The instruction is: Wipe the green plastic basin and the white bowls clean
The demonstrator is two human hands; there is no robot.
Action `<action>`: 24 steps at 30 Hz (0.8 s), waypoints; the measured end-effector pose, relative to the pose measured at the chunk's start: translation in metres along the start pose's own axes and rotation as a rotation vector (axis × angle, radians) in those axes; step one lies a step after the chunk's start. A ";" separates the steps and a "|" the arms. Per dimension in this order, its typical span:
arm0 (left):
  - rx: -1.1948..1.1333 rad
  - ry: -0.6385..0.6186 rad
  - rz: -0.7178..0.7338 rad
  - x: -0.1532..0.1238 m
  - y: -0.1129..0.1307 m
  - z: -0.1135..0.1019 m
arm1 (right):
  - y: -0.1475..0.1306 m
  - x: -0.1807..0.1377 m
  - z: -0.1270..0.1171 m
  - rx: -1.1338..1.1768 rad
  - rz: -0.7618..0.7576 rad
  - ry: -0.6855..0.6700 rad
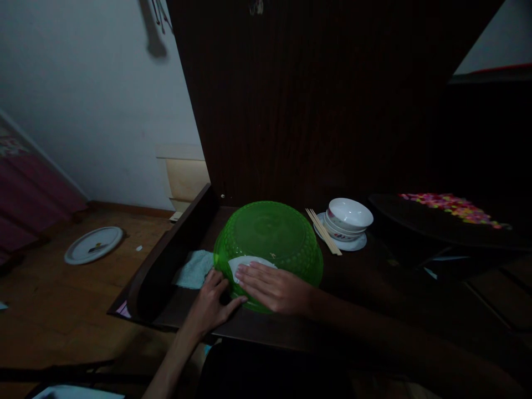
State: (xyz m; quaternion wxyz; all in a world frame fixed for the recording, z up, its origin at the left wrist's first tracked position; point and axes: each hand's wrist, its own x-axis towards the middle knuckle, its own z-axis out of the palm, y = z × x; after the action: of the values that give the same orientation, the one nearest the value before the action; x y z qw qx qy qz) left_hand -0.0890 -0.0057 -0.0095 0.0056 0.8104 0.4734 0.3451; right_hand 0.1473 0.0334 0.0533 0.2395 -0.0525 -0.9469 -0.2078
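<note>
A translucent green plastic basin (268,227) rests upside down on the dark wooden desk, its base facing up. Against the basin's near left side, my right hand (276,289) presses a white tissue (251,261), fingers together and stretched over it. Whether it is paper or thin cloth is hard to make out. My left hand (214,302) grips the basin's rim at the near left, thumb spread along the edge and the other fingers curled. Just beyond that hand lies a folded pale blue-green cloth (194,270), partly hidden by the hand.
Right of the basin, wooden chopsticks (324,231) lean on a white plate (358,244) bearing stacked white bowls (349,213). A raised wooden edge (174,249) bounds the desk's left side. A whitish round lid-like thing (93,245) lies on the floor.
</note>
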 end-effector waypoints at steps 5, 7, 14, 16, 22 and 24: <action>0.004 -0.080 -0.066 0.014 -0.021 -0.004 | 0.003 0.015 0.014 -0.100 0.069 -0.035; 0.015 -0.094 -0.085 0.015 -0.025 -0.005 | 0.005 0.013 0.019 -0.098 0.070 -0.035; 0.097 -0.089 -0.142 0.007 -0.024 -0.005 | 0.014 -0.032 0.004 0.056 -0.005 0.006; 0.132 -0.070 -0.180 0.004 -0.023 -0.004 | 0.017 -0.052 -0.003 0.088 0.022 -0.019; 0.193 -0.054 -0.305 -0.008 -0.013 0.004 | 0.019 -0.100 -0.010 0.060 0.235 0.074; 0.190 -0.036 -0.352 -0.010 -0.007 0.007 | 0.019 -0.107 -0.010 0.033 0.299 0.117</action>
State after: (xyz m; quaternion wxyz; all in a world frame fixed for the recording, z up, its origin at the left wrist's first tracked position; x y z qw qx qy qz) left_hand -0.0939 -0.0074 -0.0230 -0.0022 0.7182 0.6379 0.2782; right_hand 0.2497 0.0460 0.0177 0.3234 -0.1767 -0.9163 -0.1567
